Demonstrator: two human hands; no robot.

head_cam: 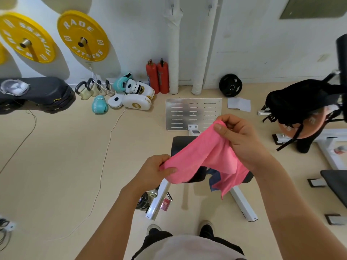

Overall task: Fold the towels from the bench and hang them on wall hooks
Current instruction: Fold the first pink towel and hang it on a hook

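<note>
Towel, pink: held in the air between both hands, above the black padded bench, sagging in the middle, with one loose corner hanging down toward the white bench leg. A blue-grey cloth lies on the bench pad beneath it, mostly hidden by the pink fabric.

Wall and floor: white wall at the top, pale floor below. Two yellow weight plates are mounted on pegs on the wall at left. Two metal hooks sit high on the wall, each above a white padded pipe.

Floor items along the wall: a black stack of step platforms at far left, kettlebells, teal boxing gloves and white punch pads, two red fire extinguishers, and a black weight plate. A perforated metal plate lies beyond the bench. A black bag rests on equipment at right.

Right hand: raised higher, fingers curled, pinching the upper edge of the towel between thumb and fingers.

Left hand: lower, thumb laid over the fabric, gripping the opposite edge.
</note>
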